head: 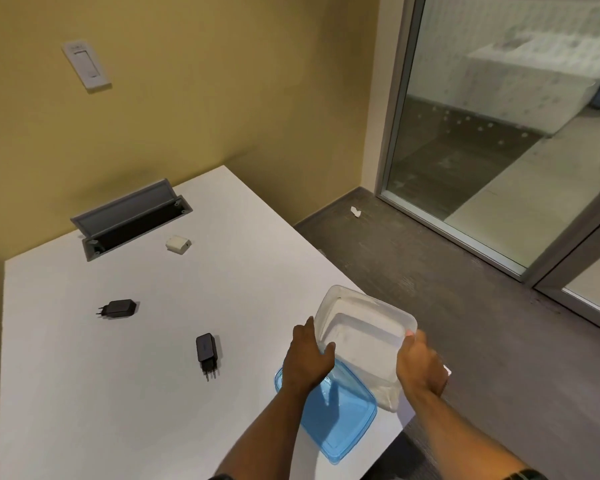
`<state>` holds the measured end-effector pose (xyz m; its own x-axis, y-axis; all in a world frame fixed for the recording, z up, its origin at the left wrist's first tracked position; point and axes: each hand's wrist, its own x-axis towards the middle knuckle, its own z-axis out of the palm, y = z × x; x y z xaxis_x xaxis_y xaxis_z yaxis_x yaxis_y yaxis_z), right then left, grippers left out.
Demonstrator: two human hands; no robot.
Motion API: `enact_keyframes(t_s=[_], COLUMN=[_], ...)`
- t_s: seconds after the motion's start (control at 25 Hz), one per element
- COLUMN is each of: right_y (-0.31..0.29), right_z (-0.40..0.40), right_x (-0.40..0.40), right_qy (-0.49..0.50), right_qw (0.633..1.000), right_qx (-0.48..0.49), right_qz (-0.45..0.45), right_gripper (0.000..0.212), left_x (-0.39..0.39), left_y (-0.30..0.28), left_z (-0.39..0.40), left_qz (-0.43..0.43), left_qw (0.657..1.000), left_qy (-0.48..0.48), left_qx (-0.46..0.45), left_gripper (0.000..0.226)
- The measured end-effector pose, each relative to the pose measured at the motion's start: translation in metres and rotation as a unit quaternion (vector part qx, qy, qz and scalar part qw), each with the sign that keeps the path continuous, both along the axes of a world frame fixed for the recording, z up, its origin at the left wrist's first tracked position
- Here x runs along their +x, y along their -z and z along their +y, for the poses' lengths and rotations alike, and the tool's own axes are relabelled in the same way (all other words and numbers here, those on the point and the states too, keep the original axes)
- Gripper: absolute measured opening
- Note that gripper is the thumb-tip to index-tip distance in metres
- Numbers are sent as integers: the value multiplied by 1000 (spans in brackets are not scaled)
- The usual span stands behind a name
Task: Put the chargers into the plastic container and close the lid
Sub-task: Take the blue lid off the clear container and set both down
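Head view: left hand (309, 358) and right hand (420, 363) each grip the clear container (368, 334), hiding its near rim and part of the blue lid (340, 417) beneath.

Container (368, 336) clear glossy plastic; lid (340, 417) translucent blue plastic; table (84, 393) matt white.

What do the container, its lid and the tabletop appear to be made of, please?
Container: clear, slightly frosted plastic; the table shows through its walls. Lid: translucent blue plastic, glossy, with a moulded rim. Tabletop: smooth matte white, probably laminate, though the core is not visible.
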<state>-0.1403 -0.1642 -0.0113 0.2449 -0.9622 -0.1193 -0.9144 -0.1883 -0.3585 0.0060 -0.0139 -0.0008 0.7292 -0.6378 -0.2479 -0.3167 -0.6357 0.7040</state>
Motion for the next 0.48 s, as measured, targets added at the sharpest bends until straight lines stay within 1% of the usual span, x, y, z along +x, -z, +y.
enact_keyframes(t_s=[0.08,0.2,0.36,0.48], right_y=[-5,-12,-17,-13], right_z=[11,34,76,107], right_x=[7,24,55,76], right_qy=[-33,-91,-202,-294], right_qw=[999,994,978,955], right_qx=[-19,-24,-3,0], right_qz=[-29,-59,-50,-29], right_gripper=[53,55,56,49], left_x=[4,13,24,18], left_y=[-14,-25,-28,-21], left_z=[21,63,136,185], left_qz=[-26,-55,-99,-104], left_qw=[999,995,984,974], left_qy=[-40,-78,-130,-169], left_qx=[9,22,68,111], left_gripper=[66,59,43,35])
